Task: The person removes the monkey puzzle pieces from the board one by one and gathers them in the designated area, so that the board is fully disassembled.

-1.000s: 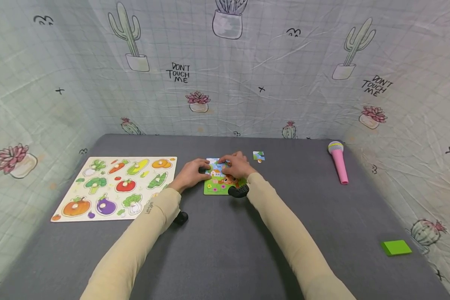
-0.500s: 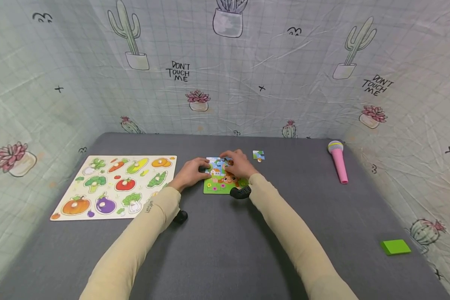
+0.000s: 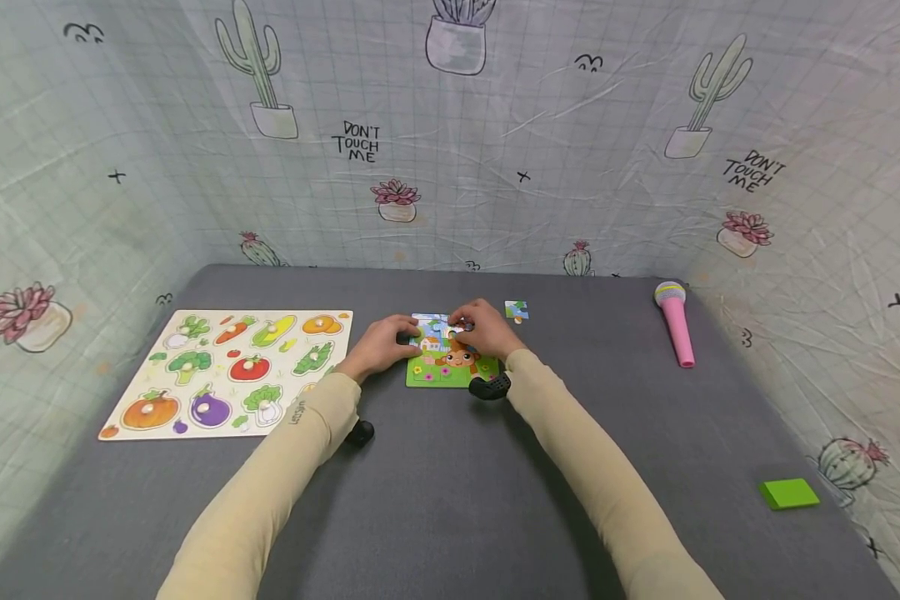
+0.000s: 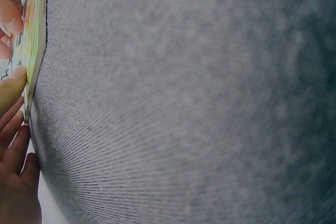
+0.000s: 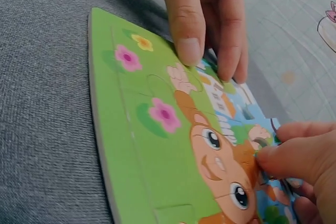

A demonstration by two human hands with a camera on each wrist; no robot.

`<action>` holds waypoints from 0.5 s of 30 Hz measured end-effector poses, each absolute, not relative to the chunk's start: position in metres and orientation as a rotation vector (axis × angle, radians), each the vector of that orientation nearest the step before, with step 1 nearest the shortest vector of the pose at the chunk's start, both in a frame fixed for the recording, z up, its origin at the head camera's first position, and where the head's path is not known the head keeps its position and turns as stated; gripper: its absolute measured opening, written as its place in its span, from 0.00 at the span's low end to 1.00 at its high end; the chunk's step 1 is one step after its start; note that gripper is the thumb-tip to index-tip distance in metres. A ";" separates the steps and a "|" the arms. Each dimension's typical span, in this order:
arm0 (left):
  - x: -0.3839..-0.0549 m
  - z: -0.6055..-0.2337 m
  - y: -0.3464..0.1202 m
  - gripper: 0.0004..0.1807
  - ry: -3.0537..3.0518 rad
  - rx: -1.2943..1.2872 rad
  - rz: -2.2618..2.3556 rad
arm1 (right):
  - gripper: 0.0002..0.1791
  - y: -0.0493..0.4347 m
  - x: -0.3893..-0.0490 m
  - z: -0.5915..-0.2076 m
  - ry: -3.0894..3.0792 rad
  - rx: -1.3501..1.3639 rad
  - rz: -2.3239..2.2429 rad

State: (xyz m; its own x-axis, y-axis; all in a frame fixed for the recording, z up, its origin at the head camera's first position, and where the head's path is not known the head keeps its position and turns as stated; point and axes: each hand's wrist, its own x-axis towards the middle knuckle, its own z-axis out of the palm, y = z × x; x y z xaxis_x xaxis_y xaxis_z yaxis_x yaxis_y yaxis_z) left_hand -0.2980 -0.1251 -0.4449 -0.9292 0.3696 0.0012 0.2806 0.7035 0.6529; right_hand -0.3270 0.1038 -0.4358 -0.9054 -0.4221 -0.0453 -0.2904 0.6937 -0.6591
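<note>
A jigsaw puzzle (image 3: 442,377) with a green border and a monkey picture lies flat on the grey table. My left hand (image 3: 385,345) grips its left edge, thumb on the face and fingers along the side. In the right wrist view the left thumb (image 5: 190,45) presses near a picture of a house. My right hand (image 3: 489,328) pinches a small puzzle piece (image 5: 260,136) between thumb and fingers at the puzzle's upper part. That piece sits slightly raised over the puzzle and is partly hidden by the fingers. A loose puzzle piece (image 3: 517,310) lies behind the right hand.
A vegetable peg board (image 3: 221,343) lies at the left, near the left forearm. A pink toy microphone (image 3: 677,325) is at the back right, and a green block (image 3: 789,493) sits near the right edge. Patterned cloth (image 3: 450,208) hangs round the table's back and sides.
My right hand has slid a little to the right over the puzzle, uncovering more of its upper middle. The left hand stays at the left edge.
</note>
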 end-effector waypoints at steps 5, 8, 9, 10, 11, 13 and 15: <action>-0.298 -0.446 -0.125 0.20 2.780 0.534 1.039 | 0.15 0.101 -0.323 -0.437 2.714 -0.568 -1.064; -0.299 -0.447 -0.125 0.20 2.776 0.533 1.048 | 0.16 0.101 -0.322 -0.437 2.723 -0.573 -1.089; -0.299 -0.447 -0.126 0.20 2.773 0.532 1.051 | 0.16 0.101 -0.322 -0.438 2.722 -0.574 -1.101; -0.299 -0.448 -0.126 0.20 2.771 0.531 1.054 | 0.16 0.101 -0.322 -0.438 2.716 -0.577 -1.118; -0.299 -0.448 -0.126 0.20 2.768 0.528 1.056 | 0.17 0.102 -0.322 -0.437 2.708 -0.580 -1.138; -0.299 -0.449 -0.127 0.20 2.764 0.524 1.059 | 0.17 0.103 -0.323 -0.438 2.676 -0.586 -1.187; -0.299 -0.449 -0.127 0.20 2.763 0.522 1.062 | 0.18 0.106 -0.323 -0.438 2.638 -0.586 -1.239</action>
State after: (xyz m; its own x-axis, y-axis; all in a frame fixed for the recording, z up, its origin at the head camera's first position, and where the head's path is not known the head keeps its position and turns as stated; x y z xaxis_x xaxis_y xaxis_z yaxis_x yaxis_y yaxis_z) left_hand -0.2989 -0.1268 -0.4488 -0.9307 0.3658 -0.0024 0.2700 0.6914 0.6701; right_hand -0.3227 0.1058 -0.4381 -0.9085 -0.4176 0.0137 -0.2773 0.5779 -0.7675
